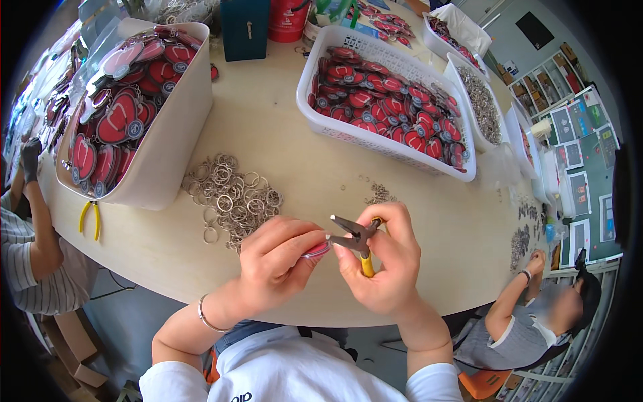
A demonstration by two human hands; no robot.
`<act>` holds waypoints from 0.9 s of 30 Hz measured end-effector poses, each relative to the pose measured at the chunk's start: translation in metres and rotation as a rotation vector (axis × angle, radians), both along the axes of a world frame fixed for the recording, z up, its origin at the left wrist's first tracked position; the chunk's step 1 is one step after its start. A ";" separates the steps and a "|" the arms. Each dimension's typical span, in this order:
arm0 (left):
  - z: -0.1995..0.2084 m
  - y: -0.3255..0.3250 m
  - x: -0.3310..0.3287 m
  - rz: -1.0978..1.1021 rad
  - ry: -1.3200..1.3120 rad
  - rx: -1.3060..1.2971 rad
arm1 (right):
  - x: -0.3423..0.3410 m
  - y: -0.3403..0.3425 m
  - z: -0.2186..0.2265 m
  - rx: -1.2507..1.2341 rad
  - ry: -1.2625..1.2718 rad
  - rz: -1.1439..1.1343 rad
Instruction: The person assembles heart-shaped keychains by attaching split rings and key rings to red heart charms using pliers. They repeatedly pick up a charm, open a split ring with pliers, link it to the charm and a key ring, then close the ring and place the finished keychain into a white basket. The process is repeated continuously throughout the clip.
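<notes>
My left hand [278, 258] is closed around a red keychain tag [316, 250], whose edge shows between thumb and fingers. In my right hand [388, 264] are yellow-handled pliers [356, 236], with their jaws apart and pointing left. The lower jaw tip is at the edge of the tag, by my left fingertips; whether it touches a ring there is too small to tell. Just beyond my left hand lies a heap of metal split rings [234, 197]. A small pile of tiny metal rings [380, 193] lies past my right hand.
A white bin [164, 144] of red tags stands at left, a white basket [395, 144] of them at back right. Yellow pliers [90, 220] lie by the left edge. A basket [499, 127] holds metal rings. Co-workers sit at left [47, 261] and right [536, 321].
</notes>
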State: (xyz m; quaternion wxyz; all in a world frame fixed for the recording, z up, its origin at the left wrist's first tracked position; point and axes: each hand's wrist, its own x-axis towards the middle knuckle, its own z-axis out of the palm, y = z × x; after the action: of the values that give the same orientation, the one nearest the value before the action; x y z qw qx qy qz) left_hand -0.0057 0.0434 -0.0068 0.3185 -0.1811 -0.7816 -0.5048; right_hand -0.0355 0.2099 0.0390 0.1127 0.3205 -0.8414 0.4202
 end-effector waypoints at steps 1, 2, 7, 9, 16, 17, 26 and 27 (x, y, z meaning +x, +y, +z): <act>0.000 0.000 0.000 -0.010 0.006 -0.009 | 0.002 0.000 -0.002 -0.011 0.017 -0.018; 0.000 -0.001 -0.001 -0.019 0.013 -0.017 | 0.004 0.000 -0.003 0.001 0.029 -0.027; -0.003 -0.002 0.002 -0.037 0.068 -0.044 | 0.001 0.002 0.005 -0.035 -0.156 0.046; -0.001 -0.005 0.007 -0.053 0.063 -0.036 | -0.012 0.000 -0.002 -0.138 -0.260 0.044; -0.014 0.008 0.008 -0.134 0.296 -0.102 | -0.068 -0.052 -0.056 0.147 -0.148 0.070; -0.016 0.007 0.009 -0.129 0.293 -0.112 | -0.071 -0.061 -0.058 0.187 -0.137 0.083; -0.018 0.011 0.011 -0.156 0.282 -0.071 | -0.080 -0.060 -0.058 0.365 -0.111 0.074; -0.018 0.012 0.011 -0.155 0.274 -0.075 | -0.079 -0.058 -0.052 0.346 -0.102 0.063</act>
State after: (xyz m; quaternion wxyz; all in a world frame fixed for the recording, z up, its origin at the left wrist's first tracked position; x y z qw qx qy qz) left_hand 0.0056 0.0549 -0.0249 0.3752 -0.3201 -0.7327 -0.4689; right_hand -0.1140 0.1517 -0.0127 0.0000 0.3396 -0.8953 0.2883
